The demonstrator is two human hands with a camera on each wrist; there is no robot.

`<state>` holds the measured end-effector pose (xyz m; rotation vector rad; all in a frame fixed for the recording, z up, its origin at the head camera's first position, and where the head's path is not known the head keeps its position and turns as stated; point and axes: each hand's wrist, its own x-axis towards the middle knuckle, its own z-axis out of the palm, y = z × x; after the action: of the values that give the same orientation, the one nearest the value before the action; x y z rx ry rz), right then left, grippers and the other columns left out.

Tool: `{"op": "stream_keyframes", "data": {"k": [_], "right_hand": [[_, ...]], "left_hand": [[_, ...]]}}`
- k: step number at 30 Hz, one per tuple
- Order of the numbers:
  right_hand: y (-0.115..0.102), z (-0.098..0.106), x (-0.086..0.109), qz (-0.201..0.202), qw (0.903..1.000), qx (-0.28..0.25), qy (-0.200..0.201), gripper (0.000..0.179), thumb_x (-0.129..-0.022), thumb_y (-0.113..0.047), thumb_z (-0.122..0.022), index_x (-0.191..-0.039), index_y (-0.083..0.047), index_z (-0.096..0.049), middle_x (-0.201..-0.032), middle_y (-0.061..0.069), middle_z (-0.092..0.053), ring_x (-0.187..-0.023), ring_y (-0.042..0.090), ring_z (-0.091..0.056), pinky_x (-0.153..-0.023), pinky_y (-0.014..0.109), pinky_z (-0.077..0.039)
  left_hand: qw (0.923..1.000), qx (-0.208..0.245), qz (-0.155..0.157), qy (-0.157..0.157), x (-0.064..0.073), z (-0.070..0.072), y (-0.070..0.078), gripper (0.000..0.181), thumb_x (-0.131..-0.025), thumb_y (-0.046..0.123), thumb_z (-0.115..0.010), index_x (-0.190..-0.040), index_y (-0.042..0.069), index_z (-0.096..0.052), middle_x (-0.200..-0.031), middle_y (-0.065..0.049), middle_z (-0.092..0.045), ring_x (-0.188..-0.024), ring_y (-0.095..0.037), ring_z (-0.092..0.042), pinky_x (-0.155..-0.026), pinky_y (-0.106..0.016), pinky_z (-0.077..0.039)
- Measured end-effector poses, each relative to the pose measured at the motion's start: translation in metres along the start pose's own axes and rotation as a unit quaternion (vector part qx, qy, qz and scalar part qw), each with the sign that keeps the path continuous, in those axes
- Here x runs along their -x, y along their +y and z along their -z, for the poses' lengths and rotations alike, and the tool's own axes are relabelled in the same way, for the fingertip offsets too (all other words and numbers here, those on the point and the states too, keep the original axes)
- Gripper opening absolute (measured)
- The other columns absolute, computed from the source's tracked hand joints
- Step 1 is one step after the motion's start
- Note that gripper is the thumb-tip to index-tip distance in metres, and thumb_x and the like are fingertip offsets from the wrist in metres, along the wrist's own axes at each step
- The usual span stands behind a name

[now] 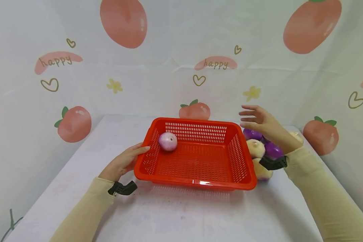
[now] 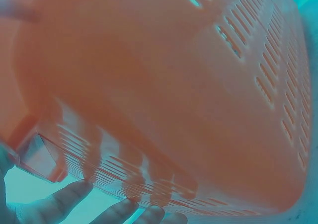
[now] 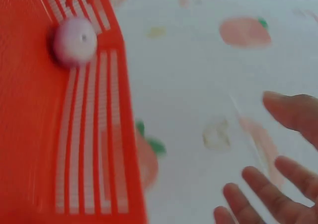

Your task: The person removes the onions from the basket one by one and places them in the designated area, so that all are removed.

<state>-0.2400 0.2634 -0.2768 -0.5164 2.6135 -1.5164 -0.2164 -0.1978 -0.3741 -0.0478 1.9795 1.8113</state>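
A red slotted plastic basket (image 1: 196,183) sits in the middle of the head view. My left hand (image 1: 124,163) grips its left end, the thumb over the rim. In the left wrist view, that hand's fingertips (image 2: 149,214) lie against the outside of the slotted wall. Inside the basket, at the back left, lies one round purple-and-white vegetable (image 1: 168,141), turnip-like. My right hand (image 1: 258,119) hangs in the air beyond the basket's right rim, fingers spread and holding nothing. Below it are several similar purple and cream vegetables (image 1: 255,148), partly hidden by the hand and wrist.
The pale table (image 1: 181,218) carries everything. Behind it hangs a white cloth (image 1: 157,84) printed with fruit, hearts and "happy". Each wrist wears a black band mount (image 1: 273,163). A thin dark cable (image 1: 11,222) shows at the lower left.
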Motion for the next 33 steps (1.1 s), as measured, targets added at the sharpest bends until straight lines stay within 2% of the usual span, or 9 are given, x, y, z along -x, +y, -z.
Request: {"op": "stream_keyframes", "data": {"k": [2, 7, 11, 16, 20, 25, 29, 33], "right_hand": [[-0.01, -0.015, -0.018, 0.037, 0.9992, -0.013, -0.011, 0.065, -0.094, -0.02, -0.063, -0.15, -0.018, -0.029, -0.148, 0.017, -0.04, -0.133, 0.039, -0.043, -0.106, 0.056, -0.039], [-0.027, -0.056, -0.053, 0.078, 0.9946, -0.059, -0.037, 0.075, -0.089, -0.013, -0.069, -0.152, -0.018, -0.027, -0.151, 0.014, -0.037, -0.136, 0.037, -0.04, -0.111, 0.056, -0.034], [-0.035, -0.09, -0.075, 0.079, 0.9928, -0.068, -0.06, 0.08, -0.087, -0.016, -0.073, -0.152, -0.025, -0.027, -0.152, 0.006, -0.035, -0.139, 0.032, -0.036, -0.109, 0.055, -0.036], [-0.042, -0.13, -0.097, 0.08, 0.9901, -0.045, -0.107, 0.085, -0.083, -0.023, -0.077, -0.151, -0.031, -0.027, -0.155, -0.001, -0.032, -0.143, 0.028, -0.031, -0.107, 0.05, -0.042], [-0.041, -0.156, -0.107, 0.08, 0.9872, -0.03, -0.135, 0.088, -0.082, -0.023, -0.078, -0.153, -0.029, -0.027, -0.156, 0.0, -0.032, -0.143, 0.029, -0.031, -0.105, 0.047, -0.044], [-0.031, -0.182, -0.112, 0.053, 0.9853, -0.017, -0.162, 0.086, -0.082, -0.024, -0.078, -0.152, -0.025, -0.028, -0.154, 0.006, -0.034, -0.141, 0.029, -0.033, -0.107, 0.047, -0.042], [-0.022, -0.196, -0.116, 0.04, 0.9831, -0.005, -0.178, 0.083, -0.083, -0.019, -0.077, -0.152, -0.021, -0.03, -0.154, 0.008, -0.034, -0.141, 0.028, -0.034, -0.11, 0.047, -0.038], [-0.017, -0.204, -0.119, 0.04, 0.9812, 0.013, -0.188, 0.08, -0.084, -0.013, -0.074, -0.151, -0.018, -0.031, -0.154, 0.007, -0.035, -0.139, 0.026, -0.037, -0.11, 0.044, -0.039]], "left_hand": [[1.0, 0.0, 0.001, 0.001, 0.001, 0.0, 0.0, 0.063, -0.098, 0.036, -0.052, -0.152, 0.014, -0.027, -0.143, -0.019, -0.046, -0.108, -0.022, -0.061, -0.093, -0.043, -0.054], [1.0, -0.002, 0.004, 0.002, 0.001, -0.001, 0.0, 0.064, -0.098, 0.036, -0.053, -0.152, 0.015, -0.027, -0.144, -0.019, -0.045, -0.11, -0.024, -0.06, -0.094, -0.043, -0.053], [0.9999, -0.009, 0.004, 0.002, 0.0, 0.0, 0.001, 0.065, -0.098, 0.037, -0.053, -0.153, 0.014, -0.027, -0.145, -0.019, -0.045, -0.114, -0.026, -0.059, -0.094, -0.044, -0.053], [1.0, -0.006, 0.005, 0.003, 0.0, 0.001, 0.001, 0.066, -0.097, 0.038, -0.054, -0.153, 0.014, -0.027, -0.145, -0.02, -0.044, -0.116, -0.027, -0.058, -0.095, -0.045, -0.053], [1.0, -0.002, 0.004, 0.002, 0.0, 0.0, 0.001, 0.067, -0.097, 0.038, -0.054, -0.153, 0.013, -0.027, -0.146, -0.021, -0.043, -0.117, -0.028, -0.057, -0.095, -0.044, -0.053], [1.0, -0.001, 0.006, 0.004, 0.001, 0.0, 0.001, 0.065, -0.098, 0.037, -0.054, -0.152, 0.014, -0.027, -0.146, -0.02, -0.043, -0.116, -0.027, -0.058, -0.095, -0.044, -0.052], [0.9999, -0.006, 0.007, 0.006, 0.001, -0.001, 0.001, 0.064, -0.098, 0.037, -0.053, -0.152, 0.015, -0.027, -0.146, -0.018, -0.044, -0.114, -0.025, -0.059, -0.095, -0.045, -0.052], [0.9999, -0.008, 0.006, 0.006, 0.002, -0.001, 0.001, 0.064, -0.098, 0.037, -0.053, -0.152, 0.015, -0.028, -0.145, -0.018, -0.045, -0.111, -0.023, -0.06, -0.095, -0.045, -0.052]]}}
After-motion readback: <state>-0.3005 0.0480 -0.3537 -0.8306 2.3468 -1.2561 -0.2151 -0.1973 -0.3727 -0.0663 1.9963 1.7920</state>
